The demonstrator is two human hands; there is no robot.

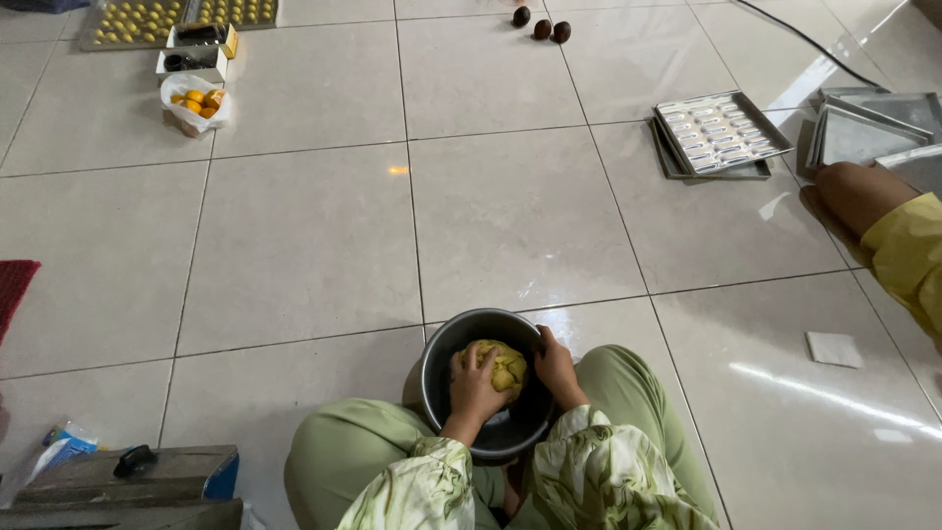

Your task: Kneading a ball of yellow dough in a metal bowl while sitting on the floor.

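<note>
**Dough worked by hand in a pot on the floor**

The person sits cross-legged on the tiled floor (pixel 510 216) with a dark metal pot (pixel 442 358) wedged between the knees. A lump of yellow dough (pixel 507 365) lies inside the pot, toward its upper middle.

Left hand (pixel 474 383): fingers curled over the near side of the dough, pressing into it. Right hand (pixel 555 365): set against the right side of the dough near the pot wall; its fingers are hidden behind the lump, so whether they are closed or spread cannot be told.

Surroundings: a metal mould tray (pixel 721 132) stacked on another lies well apart, up and to the right, with more empty trays (pixel 868 132) beside it. Another person's limb in a yellow sleeve (pixel 908 255) enters from the right edge. Far left at the top, trays of small yellow pieces (pixel 132 22) and a bag of orange balls (pixel 199 101). Three dark round objects (pixel 541 26) lie near the top centre. A white square (pixel 834 348) lies on the tiles to the right.

Risks, as judged:
- The pot is held only by the legs; a hard push from one side could tip or slide it on the glossy tiles.
- Dough pressed toward the rim could spill onto the floor and be soiled.
- The loose sleeves hang close to the pot's edge and could drag into the dough.
</note>
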